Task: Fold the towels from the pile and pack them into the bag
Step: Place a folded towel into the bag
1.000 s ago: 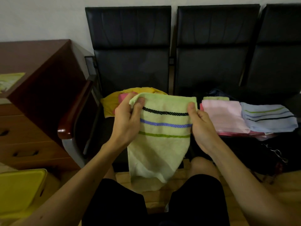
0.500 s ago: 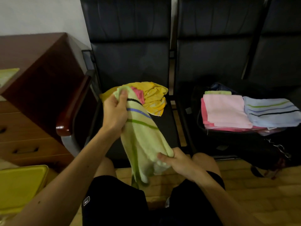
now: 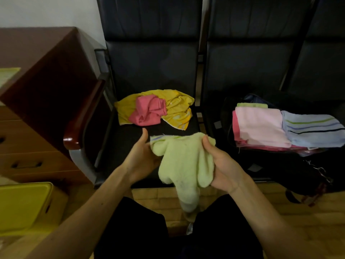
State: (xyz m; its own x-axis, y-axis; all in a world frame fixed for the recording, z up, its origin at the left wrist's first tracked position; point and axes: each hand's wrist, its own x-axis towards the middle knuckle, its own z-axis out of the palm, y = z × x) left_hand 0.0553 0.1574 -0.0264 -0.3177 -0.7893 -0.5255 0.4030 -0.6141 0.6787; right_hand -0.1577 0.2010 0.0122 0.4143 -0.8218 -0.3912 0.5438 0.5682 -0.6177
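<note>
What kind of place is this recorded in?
Likely an office or waiting area: a row of joined black padded seats, a dark wooden desk with drawers beside them, and a wood-plank floor.

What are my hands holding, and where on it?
The light green towel: left hand holds its upper left end, right hand grips its upper right end.

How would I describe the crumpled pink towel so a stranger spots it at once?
Start at the left black seat, beside the wooden desk. On its cushion lies a yellow towel, and the pink towel sits bunched on top of it. Unlike the pale pink towel folded flat in the bag, it is deep pink and crumpled.
</note>
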